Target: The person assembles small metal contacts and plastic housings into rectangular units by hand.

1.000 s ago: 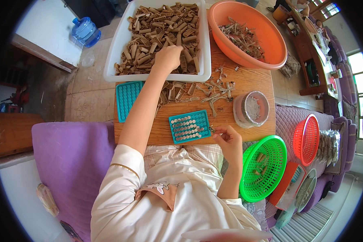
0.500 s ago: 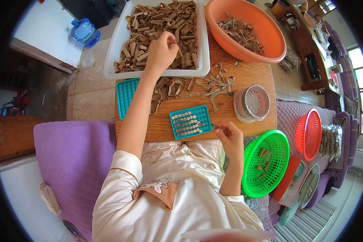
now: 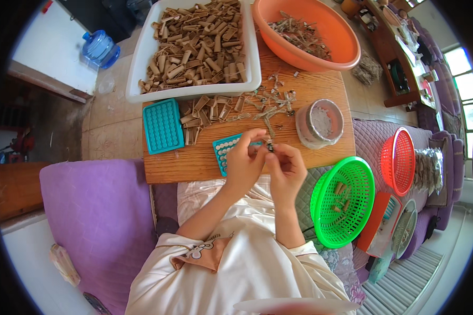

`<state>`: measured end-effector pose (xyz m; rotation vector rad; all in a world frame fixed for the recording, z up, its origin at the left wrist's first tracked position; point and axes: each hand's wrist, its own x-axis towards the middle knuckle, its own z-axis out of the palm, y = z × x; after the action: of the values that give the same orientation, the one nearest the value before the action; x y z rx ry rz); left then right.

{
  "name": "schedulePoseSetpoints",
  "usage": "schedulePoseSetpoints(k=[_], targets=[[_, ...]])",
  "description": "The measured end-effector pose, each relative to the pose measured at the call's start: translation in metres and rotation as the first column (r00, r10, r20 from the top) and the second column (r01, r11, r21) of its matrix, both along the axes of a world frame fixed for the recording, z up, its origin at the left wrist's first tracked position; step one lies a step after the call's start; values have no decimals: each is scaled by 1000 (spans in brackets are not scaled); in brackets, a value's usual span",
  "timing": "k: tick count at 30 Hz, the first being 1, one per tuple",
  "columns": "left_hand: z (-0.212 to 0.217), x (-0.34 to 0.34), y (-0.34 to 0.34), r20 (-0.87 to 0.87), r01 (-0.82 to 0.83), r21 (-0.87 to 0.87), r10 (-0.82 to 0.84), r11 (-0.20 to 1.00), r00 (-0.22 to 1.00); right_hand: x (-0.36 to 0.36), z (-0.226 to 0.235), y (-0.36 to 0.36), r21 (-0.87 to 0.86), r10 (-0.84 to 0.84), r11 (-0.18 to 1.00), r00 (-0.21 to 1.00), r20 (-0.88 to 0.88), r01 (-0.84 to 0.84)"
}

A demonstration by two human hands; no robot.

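Nearest, just in front of a pale shirt, the person's two hands meet above the near edge of a wooden table [image 3: 192, 165]. The right hand [image 3: 289, 163] pinches a small dark piece [image 3: 269, 146] between thumb and forefinger; the left hand [image 3: 247, 161] has its fingertips drawn in against it, though I cannot tell whether they grip anything. Working so small a piece well likely calls for a light, steady pinch, with one hand bracing while the other adjusts. The left hand hides much of a teal tray [image 3: 217, 155] of pale discs, so it blocks the view and could knock them. Right of the table, a green basket [image 3: 360, 207] holds a few brown pieces. Farther across the tabletop are another teal tray [image 3: 163, 127], loose brown pieces [image 3: 213, 110], tangled strands [image 3: 276, 108] and a tub [image 3: 306, 134] of pale contents, crowding the space. Farthest are a white bin [image 3: 194, 93] heaped with brown pieces and an orange basin [image 3: 347, 50].
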<state>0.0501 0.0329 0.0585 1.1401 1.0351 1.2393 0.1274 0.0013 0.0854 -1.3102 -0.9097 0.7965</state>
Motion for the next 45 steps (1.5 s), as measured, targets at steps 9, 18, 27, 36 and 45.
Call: schedulePoseSetpoints(k=[9,18,27,36,45], targets=[[7,-12,-25,286,281,-266,-203,922,936,-2,-15,-3,11,-110,994,994,19,110],[0,-15,-22,539,393,-348,-161,851,827,0,-26,5,113,-189,980,933,307,162],[-3,-22,-12,437,222,-136,-143,965,888,-3,-7,-3,51,-41,998,940,337,25],[4,-28,-11,618,292,-118,-160,949,770,-2,6,-7,156,-37,987,890,455,-38],[-3,-31,-9,562,336,-66,-243,940,791,-3,11,-11,114,-22,993,868,496,-40]])
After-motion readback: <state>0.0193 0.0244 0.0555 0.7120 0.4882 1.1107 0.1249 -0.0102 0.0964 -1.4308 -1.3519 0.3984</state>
